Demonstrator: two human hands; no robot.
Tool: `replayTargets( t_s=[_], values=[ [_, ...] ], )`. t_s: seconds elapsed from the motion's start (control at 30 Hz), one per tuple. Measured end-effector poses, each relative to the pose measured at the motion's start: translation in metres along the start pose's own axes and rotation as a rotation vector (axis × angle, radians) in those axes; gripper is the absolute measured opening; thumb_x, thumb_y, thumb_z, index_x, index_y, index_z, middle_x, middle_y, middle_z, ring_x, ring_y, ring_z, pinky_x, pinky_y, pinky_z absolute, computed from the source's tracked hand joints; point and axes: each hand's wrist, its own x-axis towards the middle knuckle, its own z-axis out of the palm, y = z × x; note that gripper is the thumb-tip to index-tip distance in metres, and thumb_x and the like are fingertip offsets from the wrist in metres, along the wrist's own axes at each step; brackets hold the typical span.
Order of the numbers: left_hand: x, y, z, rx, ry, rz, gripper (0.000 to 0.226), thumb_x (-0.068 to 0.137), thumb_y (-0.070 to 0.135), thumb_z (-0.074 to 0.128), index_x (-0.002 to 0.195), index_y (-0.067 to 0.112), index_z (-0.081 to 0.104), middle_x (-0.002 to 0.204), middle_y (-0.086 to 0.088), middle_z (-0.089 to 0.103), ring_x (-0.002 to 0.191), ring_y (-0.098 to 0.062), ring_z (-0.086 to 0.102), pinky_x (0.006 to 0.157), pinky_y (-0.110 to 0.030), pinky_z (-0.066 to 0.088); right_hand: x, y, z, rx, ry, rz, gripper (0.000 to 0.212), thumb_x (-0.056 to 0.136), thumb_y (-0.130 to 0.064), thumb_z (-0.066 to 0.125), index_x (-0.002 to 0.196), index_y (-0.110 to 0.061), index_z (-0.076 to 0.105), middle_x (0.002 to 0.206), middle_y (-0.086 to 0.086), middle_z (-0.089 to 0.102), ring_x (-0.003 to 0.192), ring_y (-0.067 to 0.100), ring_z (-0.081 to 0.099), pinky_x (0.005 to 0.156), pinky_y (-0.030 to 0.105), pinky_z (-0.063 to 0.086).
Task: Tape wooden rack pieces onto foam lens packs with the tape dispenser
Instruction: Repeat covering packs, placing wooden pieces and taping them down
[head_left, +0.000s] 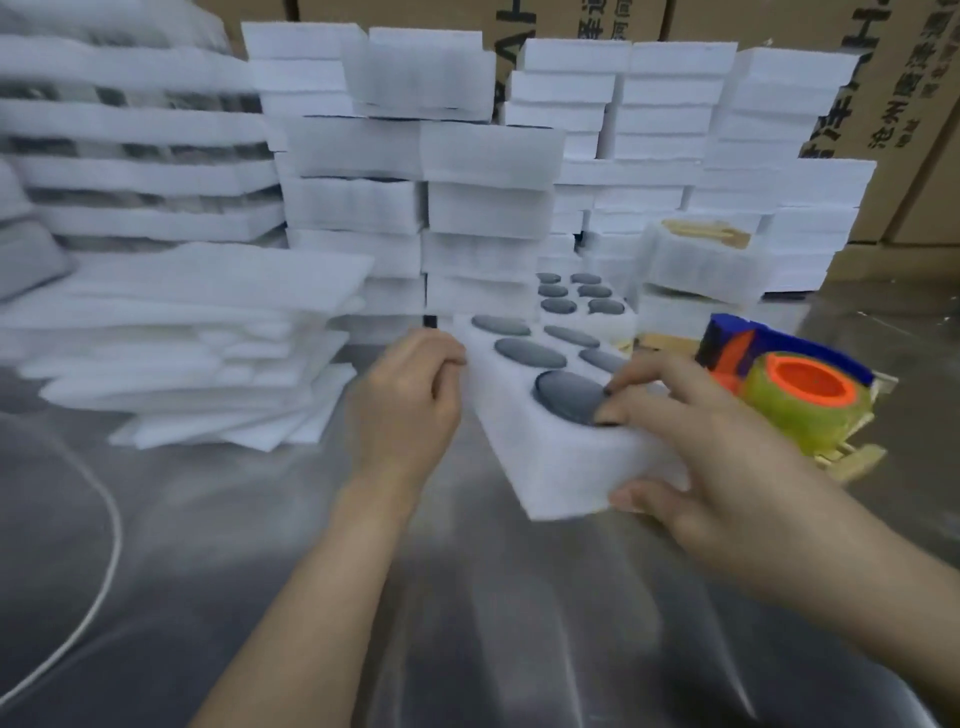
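A white foam lens pack with several dark round lenses in its pockets is held above the table, tilted toward me. My left hand grips its left edge. My right hand holds its near right corner, fingers lying over a lens, thumb under the front. To the right lies the tape dispenser, blue and orange with a yellowish roll, resting on wooden rack pieces. Behind it, a second foam lens pack lies open, and another wooden piece lies on a foam block.
Tall stacks of white foam blocks wall off the back of the table. Loose foam sheets are piled at the left. Cardboard boxes stand behind. A white cable curves across the shiny table surface at the left.
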Motion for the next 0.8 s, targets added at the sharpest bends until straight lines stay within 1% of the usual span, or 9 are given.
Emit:
replayTargets(
  t_s=[0.1, 0.17, 0.3, 0.4, 0.47, 0.53, 0.63, 0.7, 0.8],
  values=[
    [0.013, -0.008, -0.032, 0.242, 0.268, 0.075, 0.023, 0.071, -0.004, 0.051, 0.072, 0.013, 0.068, 0.079, 0.001, 0.069, 0.075, -0.021, 0.058, 0.055, -0.034, 0.043, 0.009, -0.005, 0.04, -0.085, -0.127, -0.04, 0.04, 0.082, -0.02, 0.069, 0.111, -0.041, 0.051, 0.125, -0.023, 0.028, 0.109, 0.014, 0.049, 0.082, 0.032, 0.041],
    [0.017, -0.016, -0.041, 0.34, 0.304, -0.014, 0.027, 0.069, -0.005, 0.052, 0.081, 0.011, 0.07, 0.092, -0.001, 0.07, 0.089, -0.025, 0.059, 0.066, -0.037, 0.046, 0.024, -0.006, 0.071, -0.217, -0.156, -0.044, 0.04, 0.084, -0.014, 0.06, 0.116, -0.035, 0.05, 0.129, -0.015, 0.028, 0.107, 0.02, 0.049, 0.07, 0.03, 0.035],
    [0.019, -0.036, -0.042, 0.483, 0.129, -0.1, 0.042, 0.078, 0.007, 0.062, 0.12, 0.007, 0.062, 0.133, -0.007, 0.057, 0.132, -0.032, 0.043, 0.109, -0.046, 0.027, 0.065, 0.006, 0.09, -0.145, -0.285, -0.02, 0.037, 0.079, -0.016, 0.067, 0.114, -0.026, 0.059, 0.119, -0.005, 0.036, 0.09, 0.02, 0.051, 0.063, 0.031, 0.034],
    [0.016, -0.051, -0.039, 0.523, -0.045, -0.169, 0.054, 0.084, 0.014, 0.065, 0.136, 0.008, 0.05, 0.144, -0.005, 0.047, 0.142, -0.031, 0.027, 0.117, -0.049, -0.001, 0.079, 0.024, 0.083, -0.027, -0.383, -0.074, 0.045, 0.069, -0.033, 0.081, 0.11, -0.031, 0.063, 0.112, -0.012, 0.035, 0.084, 0.008, 0.048, 0.069, 0.027, 0.037],
    [0.012, -0.058, -0.035, 0.451, -0.116, -0.22, 0.044, 0.089, 0.007, 0.06, 0.133, 0.006, 0.053, 0.14, -0.007, 0.052, 0.143, -0.031, 0.027, 0.116, -0.052, -0.006, 0.073, 0.035, 0.084, 0.034, -0.331, -0.11, 0.043, 0.069, -0.042, 0.079, 0.109, -0.041, 0.062, 0.11, -0.02, 0.036, 0.089, 0.003, 0.051, 0.078, 0.022, 0.042],
    [0.008, -0.064, -0.03, 0.407, -0.157, -0.233, 0.03, 0.089, -0.004, 0.054, 0.116, 0.004, 0.064, 0.129, -0.009, 0.061, 0.14, -0.03, 0.034, 0.116, -0.053, -0.008, 0.065, 0.042, 0.088, 0.133, -0.23, -0.128, 0.036, 0.076, -0.048, 0.074, 0.109, -0.042, 0.064, 0.11, -0.022, 0.041, 0.093, 0.006, 0.054, 0.084, 0.027, 0.045],
    [0.003, -0.072, -0.026, 0.454, -0.187, -0.195, 0.037, 0.08, -0.015, 0.052, 0.108, 0.004, 0.067, 0.123, -0.01, 0.064, 0.136, -0.03, 0.041, 0.115, -0.054, -0.007, 0.061, 0.044, 0.093, 0.309, -0.107, -0.11, 0.026, 0.08, -0.047, 0.072, 0.104, -0.035, 0.071, 0.101, -0.017, 0.051, 0.093, 0.008, 0.056, 0.083, 0.031, 0.047],
    [0.004, -0.077, -0.028, 0.504, -0.159, -0.154, 0.043, 0.076, -0.015, 0.054, 0.112, 0.005, 0.067, 0.122, -0.008, 0.065, 0.132, -0.031, 0.044, 0.115, -0.055, -0.005, 0.06, 0.042, 0.095, 0.304, -0.079, -0.108, 0.026, 0.081, -0.047, 0.07, 0.103, -0.034, 0.071, 0.101, -0.017, 0.052, 0.094, 0.006, 0.056, 0.083, 0.03, 0.047],
    [0.008, -0.082, -0.033, 0.533, -0.005, -0.104, 0.027, 0.083, -0.003, 0.058, 0.104, 0.008, 0.071, 0.107, -0.005, 0.07, 0.116, -0.03, 0.052, 0.118, -0.053, 0.001, 0.059, 0.043, 0.097, 0.248, -0.076, -0.117, 0.026, 0.084, -0.05, 0.066, 0.105, -0.035, 0.069, 0.104, -0.019, 0.051, 0.096, 0.004, 0.055, 0.084, 0.026, 0.046]
  ],
)
